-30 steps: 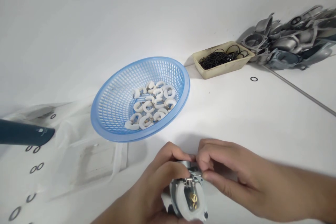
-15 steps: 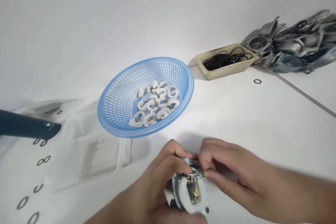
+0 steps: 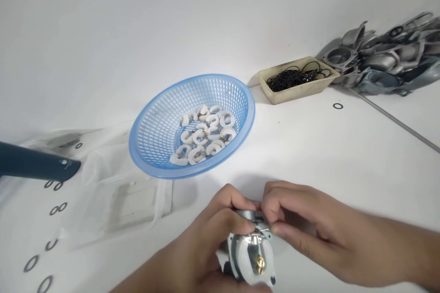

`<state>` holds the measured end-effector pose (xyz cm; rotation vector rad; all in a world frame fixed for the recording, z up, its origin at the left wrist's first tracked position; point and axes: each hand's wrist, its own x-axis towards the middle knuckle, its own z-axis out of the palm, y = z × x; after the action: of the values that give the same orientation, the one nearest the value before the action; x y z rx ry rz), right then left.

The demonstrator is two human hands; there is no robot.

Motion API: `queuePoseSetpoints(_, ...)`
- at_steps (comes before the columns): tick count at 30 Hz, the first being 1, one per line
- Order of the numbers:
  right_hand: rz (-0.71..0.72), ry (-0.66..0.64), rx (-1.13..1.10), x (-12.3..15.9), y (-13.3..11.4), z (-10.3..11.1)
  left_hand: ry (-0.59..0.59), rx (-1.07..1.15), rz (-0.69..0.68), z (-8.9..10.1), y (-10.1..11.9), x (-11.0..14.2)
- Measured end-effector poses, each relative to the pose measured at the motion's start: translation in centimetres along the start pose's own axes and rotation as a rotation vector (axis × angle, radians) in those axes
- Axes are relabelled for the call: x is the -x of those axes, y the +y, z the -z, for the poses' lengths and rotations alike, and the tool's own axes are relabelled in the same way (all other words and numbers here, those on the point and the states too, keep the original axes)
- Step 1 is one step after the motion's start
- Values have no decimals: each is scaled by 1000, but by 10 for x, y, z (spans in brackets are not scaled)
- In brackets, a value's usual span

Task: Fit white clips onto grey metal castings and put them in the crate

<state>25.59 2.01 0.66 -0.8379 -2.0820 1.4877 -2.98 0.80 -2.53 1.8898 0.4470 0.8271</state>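
Note:
A small metal carburetor body (image 3: 252, 256) with a white float and a brass jet sits low in the head view, gripped by my left hand (image 3: 202, 247), whose fingers curl round its left side. My right hand (image 3: 302, 233) pinches a thin metal pin at the top of the float hinge, fingertips pressed together against the part. Both hands hover just above the white table, in front of the blue mesh basket (image 3: 154, 146).
The basket holds several white floats (image 3: 202, 135). A beige tray of black O-rings (image 3: 295, 78) and a pile of grey metal castings (image 3: 381, 64) lie at the back right. A dark blue tool handle (image 3: 34, 165), clear plastic bags (image 3: 117, 192) and loose rings (image 3: 51, 210) lie left.
The carburetor body has tilted a little and sunk lower in view. My right fingertips stay pinched at the hinge pin. The camera has shifted slightly.

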Motion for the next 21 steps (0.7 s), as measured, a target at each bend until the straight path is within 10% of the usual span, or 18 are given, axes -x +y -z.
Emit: queuePoseSetpoints(21,78,167,78,0,8,-20,-20,255,119,11,3,-7)
